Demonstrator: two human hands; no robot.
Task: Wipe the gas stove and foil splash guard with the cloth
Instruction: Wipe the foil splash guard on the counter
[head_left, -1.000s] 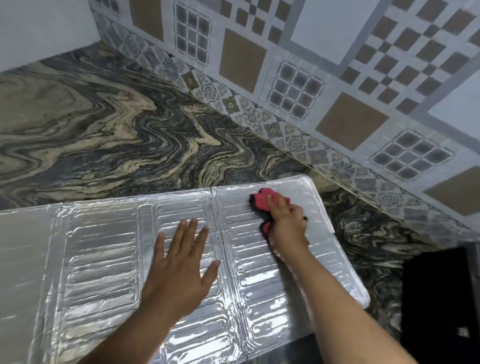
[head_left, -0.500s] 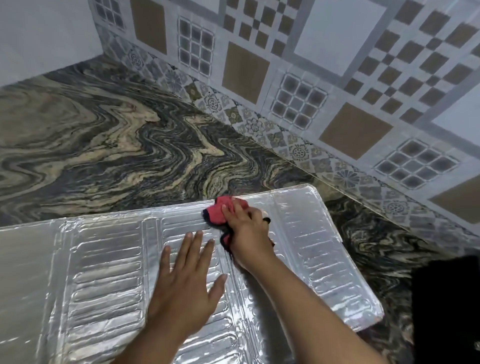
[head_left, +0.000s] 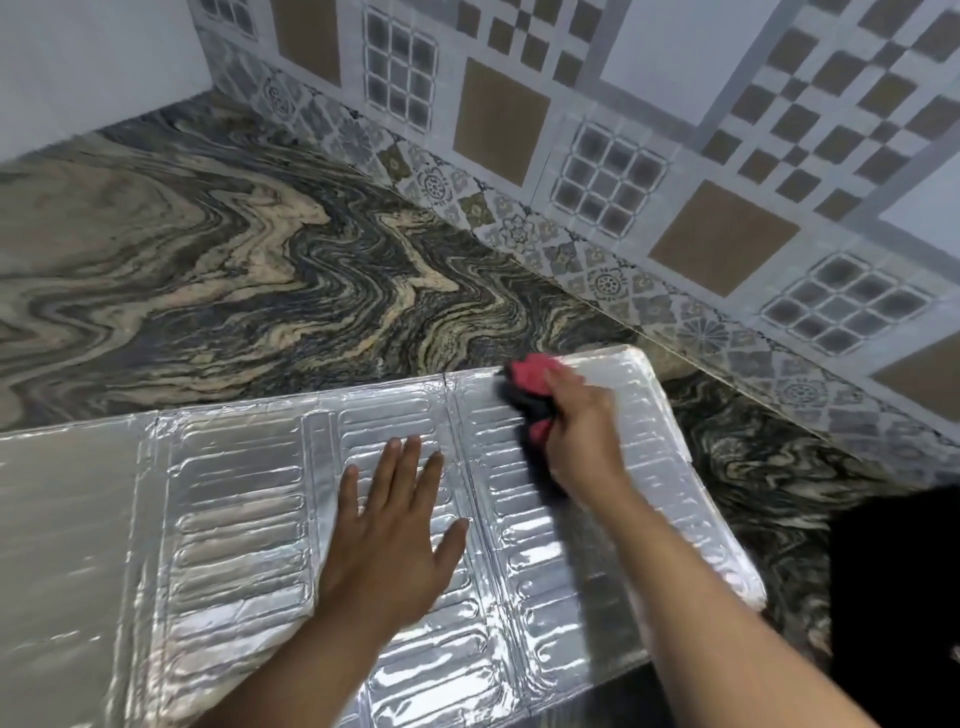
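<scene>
Head view. The foil splash guard (head_left: 249, 499) lies flat on the marbled counter (head_left: 218, 270), its ribbed panels unfolded side by side. The left hand (head_left: 389, 535) rests palm down on the middle panel, fingers spread and straight, grasping nothing. The right hand (head_left: 576, 415) is closed around a bunched red and black cloth (head_left: 527, 387), pressing it against the far edge of the rightmost panel, close to the fold line. The cloth and right hand appear motion-blurred. A patterned tiled wall (head_left: 623, 156) rises behind the counter. A dark object (head_left: 893, 597), cut off at the right margin, sits just beside the guard; its identity cannot be told.
</scene>
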